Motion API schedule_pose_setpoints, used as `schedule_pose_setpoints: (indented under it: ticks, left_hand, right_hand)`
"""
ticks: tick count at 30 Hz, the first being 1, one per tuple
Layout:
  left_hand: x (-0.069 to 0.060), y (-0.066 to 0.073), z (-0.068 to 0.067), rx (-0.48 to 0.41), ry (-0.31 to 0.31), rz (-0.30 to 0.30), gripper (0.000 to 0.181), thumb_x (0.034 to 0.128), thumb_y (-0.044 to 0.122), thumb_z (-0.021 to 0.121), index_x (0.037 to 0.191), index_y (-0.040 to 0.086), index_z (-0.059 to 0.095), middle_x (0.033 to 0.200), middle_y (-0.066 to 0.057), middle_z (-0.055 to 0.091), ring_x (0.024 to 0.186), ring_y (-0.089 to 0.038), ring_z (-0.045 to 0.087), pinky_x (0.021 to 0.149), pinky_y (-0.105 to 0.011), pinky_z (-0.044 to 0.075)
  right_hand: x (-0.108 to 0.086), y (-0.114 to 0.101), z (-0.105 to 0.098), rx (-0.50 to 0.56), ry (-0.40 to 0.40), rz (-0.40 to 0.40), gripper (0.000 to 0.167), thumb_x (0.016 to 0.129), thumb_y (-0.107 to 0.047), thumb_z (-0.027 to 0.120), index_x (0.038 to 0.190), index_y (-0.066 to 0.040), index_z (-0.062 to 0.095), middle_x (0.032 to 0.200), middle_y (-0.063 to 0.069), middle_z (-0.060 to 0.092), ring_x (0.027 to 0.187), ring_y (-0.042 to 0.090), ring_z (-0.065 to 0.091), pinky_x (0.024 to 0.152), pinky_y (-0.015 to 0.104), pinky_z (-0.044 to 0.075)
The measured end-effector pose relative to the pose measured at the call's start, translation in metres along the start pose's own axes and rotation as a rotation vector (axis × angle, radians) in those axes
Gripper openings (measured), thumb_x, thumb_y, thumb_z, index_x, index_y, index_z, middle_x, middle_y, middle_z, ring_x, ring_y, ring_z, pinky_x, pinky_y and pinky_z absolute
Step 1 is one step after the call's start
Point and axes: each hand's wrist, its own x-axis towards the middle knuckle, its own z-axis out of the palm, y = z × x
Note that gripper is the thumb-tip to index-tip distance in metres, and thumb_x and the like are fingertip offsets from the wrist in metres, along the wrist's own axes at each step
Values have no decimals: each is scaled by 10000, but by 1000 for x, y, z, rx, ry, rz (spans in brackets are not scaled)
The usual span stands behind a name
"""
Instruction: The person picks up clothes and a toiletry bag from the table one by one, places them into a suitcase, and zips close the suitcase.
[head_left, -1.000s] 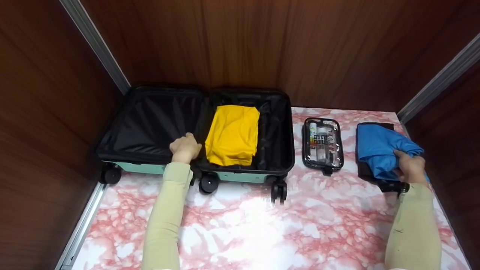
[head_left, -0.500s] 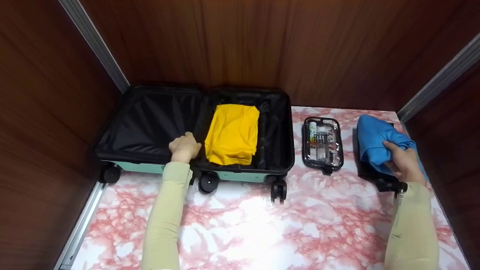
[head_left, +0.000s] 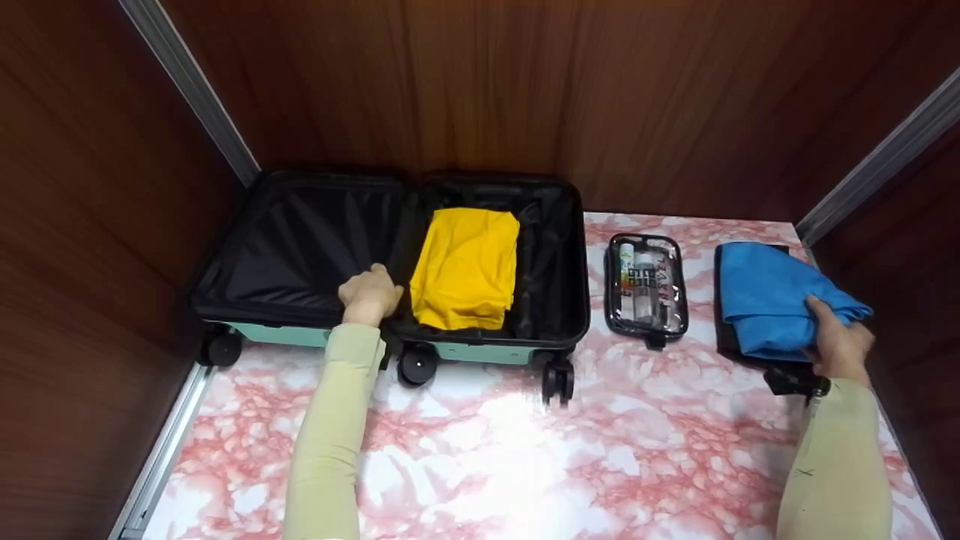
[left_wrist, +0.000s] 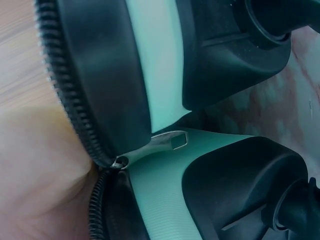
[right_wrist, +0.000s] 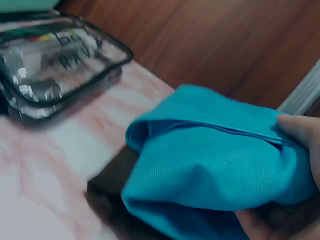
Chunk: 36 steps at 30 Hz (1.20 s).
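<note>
In the head view, my left hand (head_left: 370, 292) rests where the two halves of an opened mint-green suitcase (head_left: 281, 335) meet. Its fingertips are hidden. The left wrist view shows that hand (left_wrist: 37, 172) blurred beside the zipper edge (left_wrist: 60, 85). At the far right, my right hand (head_left: 841, 341) pinches the near right corner of a folded blue cloth (head_left: 776, 292). The right wrist view has the thumb on top of the blue cloth (right_wrist: 215, 165) and fingers beneath. A black folded item (head_left: 729, 341) lies partly covered under the cloth.
Inside the suitcase's right half lies a folded yellow cloth (head_left: 466, 270). A clear zip pouch (head_left: 646, 289) with small bottles sits between the suitcase and the blue cloth. Brown wood-grain panels (head_left: 495, 97) enclose the marbled pink-and-white surface (head_left: 637, 450) on three sides.
My right hand carried the blue cloth up and left, with its far edge raised. It has since come back to the right, and the cloth lies flatter. My left hand stays in place.
</note>
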Motion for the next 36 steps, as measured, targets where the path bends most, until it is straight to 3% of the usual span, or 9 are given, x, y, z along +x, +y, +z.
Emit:
schedule_pose_setpoints:
  ticks: [3,8,12,15,20,23,26,31,36]
  left_hand:
    - [0,0,0,3,-1,-4,596,1038,407,532,1438,-30,463,1325,-273,599,1144,-442,600,896,-553,487]
    - [-1,0,0,-4,-3,-7,594,1037,407,534,1437,-27,465,1324,-270,600,1143,-442,600,894,-552,488]
    - [-2,1,0,-6,-5,-4,588,1038,406,532,1429,-28,466,1320,-277,599,1137,-450,600,891,-554,489]
    - [-2,1,0,-6,-7,4,588,1042,402,527,1434,-31,458,1316,-283,598,1131,-454,602,883,-554,491]
    - [-2,1,-1,-3,-6,15,609,1046,394,524,1471,-32,429,1321,-287,594,1133,-453,602,881,-548,488]
    - [-2,1,-1,2,-10,18,610,1048,387,520,1474,-38,420,1329,-289,589,1139,-454,599,887,-549,486]
    - [-1,0,-1,5,-10,12,608,1047,389,520,1471,-36,422,1333,-284,589,1139,-451,599,894,-548,484]
    - [-1,0,0,8,-8,4,609,1046,397,517,1469,-31,425,1328,-277,595,1128,-448,605,890,-547,487]
    - [-2,0,0,4,-6,13,602,1047,389,518,1463,-36,428,1327,-284,593,1135,-449,604,871,-547,495]
  right_hand:
    - [2,5,-8,-122,90,-55,1029,905,-432,746,1651,-149,97,1683,10,76,1475,150,184,1144,321,286]
    - [1,13,-18,-426,147,-85,901,961,-380,623,1589,66,155,1624,255,165,1404,354,305,1021,427,462]
    - [-1,15,-18,-560,125,-101,927,980,-410,549,1547,155,81,1610,326,141,1435,421,244,1130,474,330]
    - [0,16,-17,-566,123,-118,923,983,-393,564,1546,156,80,1624,312,123,1462,420,196,1185,483,208]
    - [-2,16,-15,-497,160,-182,866,961,-272,598,1589,67,107,1643,248,156,1485,388,186,1195,460,191]
    - [-1,13,-13,-410,152,-144,899,936,-226,621,1607,15,73,1660,200,130,1492,340,177,1198,417,190]
    - [1,9,-11,-355,83,-50,1056,910,-294,724,1598,23,-13,1668,182,61,1460,327,189,1179,406,234]
    - [2,7,-8,-473,-10,25,1237,907,-515,694,1529,110,-174,1650,258,-73,1464,380,101,1169,457,235]
    - [-1,9,-2,-568,21,-2,1079,979,-448,581,1497,196,-113,1635,309,-35,1454,413,129,1175,455,226]
